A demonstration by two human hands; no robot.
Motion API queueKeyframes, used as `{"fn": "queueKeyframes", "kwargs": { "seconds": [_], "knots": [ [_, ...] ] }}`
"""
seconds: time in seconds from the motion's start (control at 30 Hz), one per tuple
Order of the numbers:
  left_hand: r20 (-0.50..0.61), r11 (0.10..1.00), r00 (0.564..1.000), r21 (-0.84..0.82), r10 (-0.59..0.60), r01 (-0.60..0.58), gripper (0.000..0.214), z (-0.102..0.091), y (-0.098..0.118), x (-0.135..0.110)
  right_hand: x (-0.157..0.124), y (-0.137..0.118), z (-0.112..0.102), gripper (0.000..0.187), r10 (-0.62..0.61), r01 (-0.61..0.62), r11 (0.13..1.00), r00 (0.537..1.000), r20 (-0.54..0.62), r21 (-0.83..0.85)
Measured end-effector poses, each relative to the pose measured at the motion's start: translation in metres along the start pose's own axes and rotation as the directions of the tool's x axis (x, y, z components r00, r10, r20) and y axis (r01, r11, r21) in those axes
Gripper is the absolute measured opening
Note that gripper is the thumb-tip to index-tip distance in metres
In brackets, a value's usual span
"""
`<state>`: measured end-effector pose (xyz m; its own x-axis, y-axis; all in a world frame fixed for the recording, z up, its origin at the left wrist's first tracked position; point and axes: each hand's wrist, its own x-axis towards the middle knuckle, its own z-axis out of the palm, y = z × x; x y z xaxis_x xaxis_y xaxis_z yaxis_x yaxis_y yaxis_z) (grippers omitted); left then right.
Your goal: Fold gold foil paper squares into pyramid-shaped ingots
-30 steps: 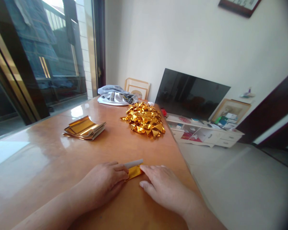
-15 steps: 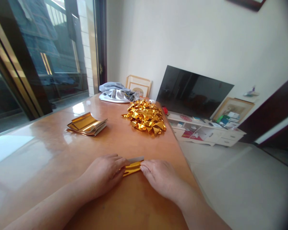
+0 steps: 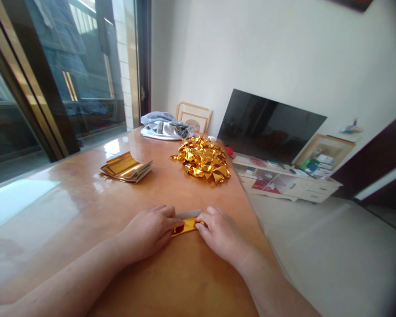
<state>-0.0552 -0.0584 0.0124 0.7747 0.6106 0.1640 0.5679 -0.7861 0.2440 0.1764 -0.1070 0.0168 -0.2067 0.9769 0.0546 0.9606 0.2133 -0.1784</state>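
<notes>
Together, left hand point(image 3: 148, 233) and right hand point(image 3: 221, 233) pinch foil point(image 3: 186, 226) near the table's edge point(image 3: 256, 220).

Count, this view. Hands: two, one left hand point(image 3: 148, 233), one right hand point(image 3: 221, 233). Folded gold foil strip point(image 3: 186, 226): one. Stack of gold foil sheets point(image 3: 127, 168): one, sheets not countable. Heap of folded gold foil pieces point(image 3: 203, 160): one, pieces too many to count. Cloth bundle point(image 3: 165, 127): one. Flat-screen television point(image 3: 270, 125): one. Picture frames: two, first picture frame point(image 3: 194, 118), second picture frame point(image 3: 325, 150). White TV cabinet point(image 3: 284, 187): one.
</notes>
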Motion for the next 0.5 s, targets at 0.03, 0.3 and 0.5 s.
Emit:
{"fn": "queueKeyframes", "kwargs": {
  "seconds": [0.03, 0.3, 0.5],
  "knots": [
    [0.005, 1.0, 1.0, 0.005, -0.001, 0.0, 0.026, -0.0008, 0.0009, -0.0001, 0.0001, 0.0001, 0.0006, 0.026, -0.003, 0.003, 1.0, 1.0, -0.005, 0.001],
    [0.019, 1.0, 1.0, 0.021, 0.016, -0.017, 0.027, -0.0008, 0.0026, -0.0001, -0.0012, 0.0001, 0.0007, 0.019, 0.005, -0.005, 1.0, 1.0, 0.004, 0.007],
    [-0.019, 0.999, 0.999, 0.035, 0.035, -0.035, 0.028, -0.0056, 0.0055, -0.0003, -0.0004, 0.0007, 0.0045, 0.019, 0.02, -0.018, 1.0, 0.99, -0.14, 0.016]
  ]
}}
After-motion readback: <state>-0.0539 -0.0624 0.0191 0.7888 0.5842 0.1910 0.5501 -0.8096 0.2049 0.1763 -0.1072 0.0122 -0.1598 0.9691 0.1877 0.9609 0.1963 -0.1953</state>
